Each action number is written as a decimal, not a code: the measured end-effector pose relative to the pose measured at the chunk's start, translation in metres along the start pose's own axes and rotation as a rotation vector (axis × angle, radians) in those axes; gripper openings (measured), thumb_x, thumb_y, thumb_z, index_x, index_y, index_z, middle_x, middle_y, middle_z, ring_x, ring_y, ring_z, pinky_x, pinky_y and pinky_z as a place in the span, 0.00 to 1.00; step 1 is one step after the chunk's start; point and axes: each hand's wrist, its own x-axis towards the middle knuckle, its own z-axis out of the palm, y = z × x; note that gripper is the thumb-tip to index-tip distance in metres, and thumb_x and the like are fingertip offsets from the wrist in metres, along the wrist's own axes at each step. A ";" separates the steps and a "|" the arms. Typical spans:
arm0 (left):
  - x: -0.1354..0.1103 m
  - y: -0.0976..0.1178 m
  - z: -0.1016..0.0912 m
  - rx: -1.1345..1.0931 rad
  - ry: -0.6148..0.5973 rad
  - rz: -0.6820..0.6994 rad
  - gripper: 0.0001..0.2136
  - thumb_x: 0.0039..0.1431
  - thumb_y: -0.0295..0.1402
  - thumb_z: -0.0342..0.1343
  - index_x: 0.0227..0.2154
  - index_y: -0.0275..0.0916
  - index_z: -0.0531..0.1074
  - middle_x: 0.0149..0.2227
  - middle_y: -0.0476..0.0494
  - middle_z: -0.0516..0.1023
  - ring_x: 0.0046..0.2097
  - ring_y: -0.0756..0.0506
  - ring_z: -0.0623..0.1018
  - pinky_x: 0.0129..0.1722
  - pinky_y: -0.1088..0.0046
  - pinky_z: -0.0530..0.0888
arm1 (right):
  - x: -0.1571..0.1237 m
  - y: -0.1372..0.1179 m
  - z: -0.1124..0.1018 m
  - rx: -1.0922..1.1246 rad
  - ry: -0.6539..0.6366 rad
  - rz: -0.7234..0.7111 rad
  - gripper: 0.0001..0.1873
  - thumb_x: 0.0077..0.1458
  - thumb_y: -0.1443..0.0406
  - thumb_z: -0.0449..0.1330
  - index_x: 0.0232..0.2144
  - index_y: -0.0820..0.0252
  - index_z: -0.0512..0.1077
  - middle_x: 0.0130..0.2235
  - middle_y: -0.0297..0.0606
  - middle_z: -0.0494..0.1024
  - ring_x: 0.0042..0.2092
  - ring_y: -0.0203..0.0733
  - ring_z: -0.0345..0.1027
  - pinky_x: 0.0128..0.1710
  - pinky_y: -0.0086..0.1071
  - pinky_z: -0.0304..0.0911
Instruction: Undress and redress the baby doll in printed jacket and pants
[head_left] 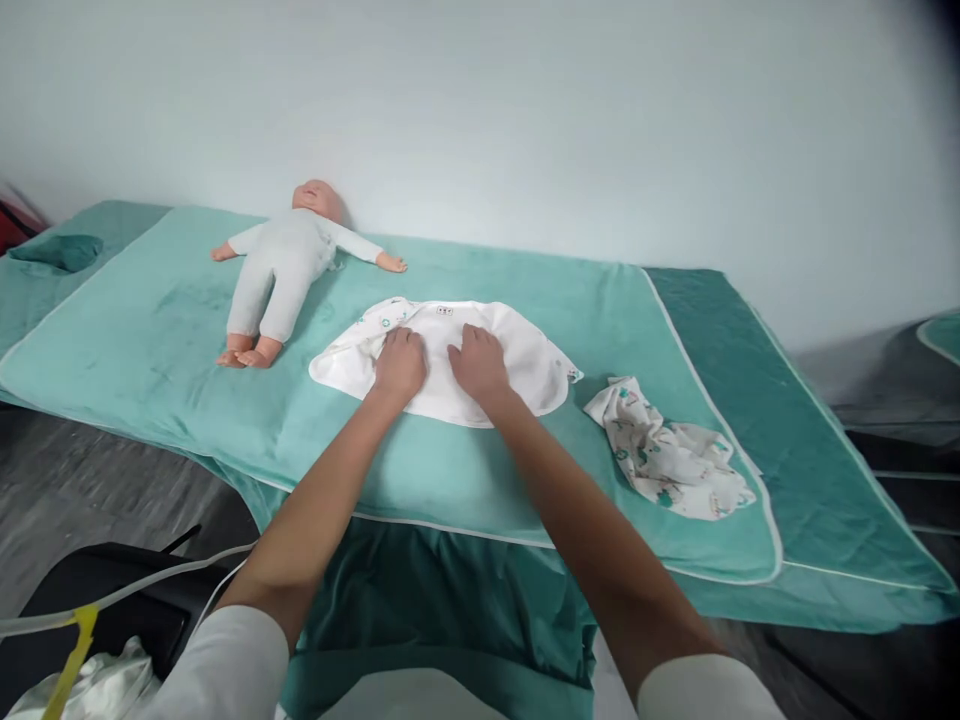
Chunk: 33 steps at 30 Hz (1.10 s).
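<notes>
A white baby shirt lies spread on the green cover, its plain inside facing up and a small label near the top edge. Printed fabric shows where its left side folds over. My left hand rests on the shirt beside that fold, fingers curled down and closed on the cloth. To its right, my right hand is also on the shirt, fingers bent onto the fabric and thumb pointing left. The fingertips of both hands are hidden. A baby doll in a white body suit lies on its back at the upper left.
A crumpled printed baby garment lies to the right on the green padded table cover. A white wall stands behind the table. At the lower left are a black chair, a pale cable and a yellow strap.
</notes>
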 end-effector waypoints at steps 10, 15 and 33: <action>0.057 -0.001 0.005 -0.084 0.081 -0.220 0.28 0.70 0.30 0.42 0.71 0.31 0.55 0.72 0.27 0.62 0.71 0.31 0.65 0.68 0.46 0.66 | 0.051 0.003 0.025 -0.106 0.111 0.216 0.39 0.68 0.60 0.48 0.72 0.84 0.47 0.75 0.70 0.41 0.77 0.64 0.33 0.73 0.57 0.38; 0.071 0.003 0.019 -0.094 0.109 -0.204 0.28 0.69 0.26 0.38 0.71 0.26 0.55 0.71 0.26 0.62 0.73 0.34 0.62 0.72 0.53 0.61 | 0.055 0.006 0.025 -0.144 0.217 0.117 0.39 0.67 0.61 0.48 0.72 0.81 0.48 0.75 0.70 0.40 0.77 0.64 0.31 0.72 0.62 0.37; 0.065 -0.005 0.030 -0.049 0.064 0.032 0.23 0.74 0.34 0.40 0.63 0.28 0.66 0.66 0.25 0.70 0.69 0.35 0.69 0.70 0.55 0.64 | 0.056 0.029 0.029 -0.104 -0.011 -0.230 0.30 0.72 0.61 0.43 0.68 0.75 0.62 0.73 0.59 0.58 0.74 0.56 0.50 0.72 0.50 0.49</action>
